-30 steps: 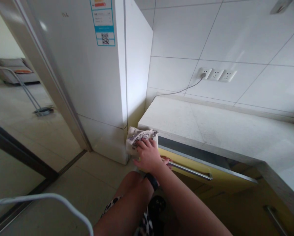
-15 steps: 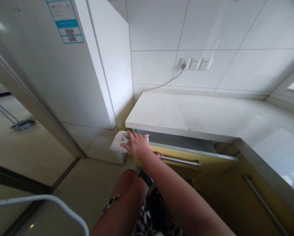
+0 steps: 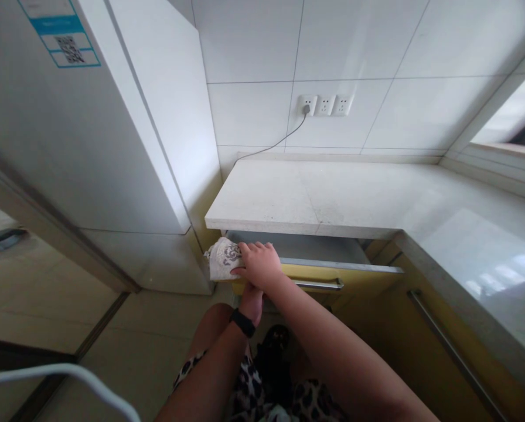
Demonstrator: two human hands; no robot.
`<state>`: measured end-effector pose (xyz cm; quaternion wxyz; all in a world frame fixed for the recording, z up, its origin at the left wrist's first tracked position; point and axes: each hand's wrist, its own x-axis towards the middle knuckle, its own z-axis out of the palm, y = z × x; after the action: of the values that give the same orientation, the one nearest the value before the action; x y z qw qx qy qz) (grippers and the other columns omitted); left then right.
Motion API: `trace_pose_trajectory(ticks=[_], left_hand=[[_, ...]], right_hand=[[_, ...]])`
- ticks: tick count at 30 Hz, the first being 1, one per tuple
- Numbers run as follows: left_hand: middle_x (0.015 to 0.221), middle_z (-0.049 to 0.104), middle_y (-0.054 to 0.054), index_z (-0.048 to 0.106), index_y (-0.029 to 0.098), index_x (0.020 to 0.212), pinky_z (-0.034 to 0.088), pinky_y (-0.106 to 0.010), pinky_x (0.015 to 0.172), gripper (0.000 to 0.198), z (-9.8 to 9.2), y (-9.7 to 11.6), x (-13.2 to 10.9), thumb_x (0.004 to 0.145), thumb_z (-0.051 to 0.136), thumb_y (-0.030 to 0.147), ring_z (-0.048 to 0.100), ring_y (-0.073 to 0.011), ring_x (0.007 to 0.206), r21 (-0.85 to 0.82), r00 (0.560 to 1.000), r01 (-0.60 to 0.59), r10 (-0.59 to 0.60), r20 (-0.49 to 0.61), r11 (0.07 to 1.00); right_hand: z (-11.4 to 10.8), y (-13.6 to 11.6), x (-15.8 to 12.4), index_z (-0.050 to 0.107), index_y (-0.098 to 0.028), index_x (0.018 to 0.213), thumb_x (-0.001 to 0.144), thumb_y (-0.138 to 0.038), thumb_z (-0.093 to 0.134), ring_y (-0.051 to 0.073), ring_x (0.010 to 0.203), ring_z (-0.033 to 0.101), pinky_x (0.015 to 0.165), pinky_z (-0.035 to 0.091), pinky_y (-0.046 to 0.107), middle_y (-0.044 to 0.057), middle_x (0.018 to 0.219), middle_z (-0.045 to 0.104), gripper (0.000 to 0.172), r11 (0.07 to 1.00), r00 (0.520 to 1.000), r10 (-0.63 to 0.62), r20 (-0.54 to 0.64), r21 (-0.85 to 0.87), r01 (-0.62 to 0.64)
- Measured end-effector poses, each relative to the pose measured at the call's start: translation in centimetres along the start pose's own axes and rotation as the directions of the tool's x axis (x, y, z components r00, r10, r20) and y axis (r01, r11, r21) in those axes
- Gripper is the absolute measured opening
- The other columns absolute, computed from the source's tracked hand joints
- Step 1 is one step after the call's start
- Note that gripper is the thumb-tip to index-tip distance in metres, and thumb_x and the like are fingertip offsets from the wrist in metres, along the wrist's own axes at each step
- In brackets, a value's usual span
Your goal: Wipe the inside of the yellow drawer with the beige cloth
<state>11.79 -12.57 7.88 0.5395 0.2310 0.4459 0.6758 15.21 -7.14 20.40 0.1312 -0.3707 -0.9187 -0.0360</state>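
My right hand (image 3: 262, 266) presses a white cloth with a dark printed pattern (image 3: 225, 258) over the top edge of the yellow drawer front, at its left end. Its fingers bend over the edge with the cloth under them. Below it, my left hand (image 3: 252, 302), with a black band on the wrist, is up against the drawer front, near the left end of the metal handle (image 3: 317, 285). My right hand and forearm cover its fingers. The drawer (image 3: 359, 275) is pulled partly out from under the countertop, and its grey inside shows.
A pale countertop (image 3: 289, 193) runs above the drawer and turns toward me at right. Left of it stands a white refrigerator (image 3: 174, 117). A cord runs from the wall sockets (image 3: 325, 105) behind the counter. Another long handle (image 3: 456, 351) is on the cabinet at right. A white tube (image 3: 69, 370) curves at lower left.
The view has shifted to the right. My right hand has moved a little along the drawer edge with the cloth. My left hand's fingertips, seen at the handle before, are now hidden.
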Motion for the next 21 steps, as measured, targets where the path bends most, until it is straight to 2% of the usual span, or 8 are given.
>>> trace_pose_trajectory(ticks=[2, 4, 7, 11, 17, 21], left_hand=[[0.095, 0.073, -0.01, 0.069, 0.013, 0.102, 0.054, -0.031, 0.069, 0.04, -0.3, -0.5, 0.1, 0.078, 0.08, 0.044, 0.069, -0.0209, 0.081, 0.006, 0.999, 0.015, -0.015, 0.032, 1.0], [0.091, 0.074, -0.009, 0.07, 0.014, 0.104, 0.051, -0.029, 0.061, 0.049, -0.7, -0.8, 0.2, 0.069, 0.085, 0.045, 0.069, -0.0216, 0.073, 0.014, 0.998, 0.037, -0.037, 0.044, 0.999], [0.092, 0.075, -0.009, 0.068, 0.016, 0.11, 0.046, -0.026, 0.053, 0.058, -1.2, -0.9, 0.3, 0.065, 0.087, 0.048, 0.068, -0.019, 0.063, 0.021, 0.998, 0.052, -0.053, 0.036, 0.998], [0.086, 0.073, -0.008, 0.069, 0.013, 0.101, 0.043, -0.023, 0.05, 0.052, -1.3, -1.1, 0.2, 0.067, 0.086, 0.05, 0.066, -0.0145, 0.057, 0.025, 0.998, 0.052, -0.053, 0.042, 0.998], [0.097, 0.074, -0.007, 0.068, 0.014, 0.102, 0.04, -0.021, 0.048, 0.044, -1.3, -1.3, 0.3, 0.075, 0.082, 0.046, 0.061, -0.0082, 0.052, 0.022, 0.997, 0.022, -0.023, 0.074, 1.0], [0.103, 0.074, -0.008, 0.069, 0.015, 0.102, 0.039, -0.021, 0.048, 0.041, -1.3, -1.2, 0.2, 0.076, 0.081, 0.045, 0.06, -0.0072, 0.051, 0.011, 0.996, 0.01, -0.011, 0.084, 1.0]], right_hand=[[-0.4, 2.2, -1.6, 0.056, -0.022, 0.124, 0.088, -0.074, 0.055, 0.029, 0.1, 0.063, 0.084, 0.04, 0.042, 0.01, 0.104, 0.072, 0.063, 1.0, 1.0, 0.012, -0.017, -0.006, -0.013], [-0.9, 4.8, -3.5, 0.056, -0.023, 0.128, 0.089, -0.073, 0.053, 0.03, 0.1, 0.064, 0.084, 0.038, 0.042, 0.01, 0.105, 0.072, 0.064, 1.0, 0.999, 0.02, -0.027, -0.018, -0.021], [-1.5, 9.1, -6.7, 0.056, -0.024, 0.131, 0.09, -0.072, 0.053, 0.029, 0.101, 0.064, 0.084, 0.036, 0.041, 0.01, 0.108, 0.073, 0.063, 0.999, 0.999, 0.029, -0.032, -0.043, -0.031], [-2.7, 15.4, -11.5, 0.057, -0.023, 0.132, 0.089, -0.071, 0.057, 0.029, 0.105, 0.064, 0.086, 0.036, 0.041, 0.01, 0.115, 0.073, 0.064, 0.995, 0.997, 0.062, -0.055, -0.07, -0.066], [-4.0, 24.8, -18.3, 0.059, -0.023, 0.132, 0.082, -0.068, 0.068, 0.03, 0.111, 0.064, 0.094, 0.038, 0.043, 0.01, 0.121, 0.071, 0.068, 0.987, 0.989, 0.119, -0.085, -0.093, -0.127], [-3.6, 28.4, -21.0, 0.061, -0.022, 0.129, 0.08, -0.067, 0.069, 0.033, 0.113, 0.062, 0.096, 0.041, 0.044, 0.012, 0.123, 0.07, 0.067, 0.978, 0.971, 0.192, -0.142, -0.054, -0.202]])
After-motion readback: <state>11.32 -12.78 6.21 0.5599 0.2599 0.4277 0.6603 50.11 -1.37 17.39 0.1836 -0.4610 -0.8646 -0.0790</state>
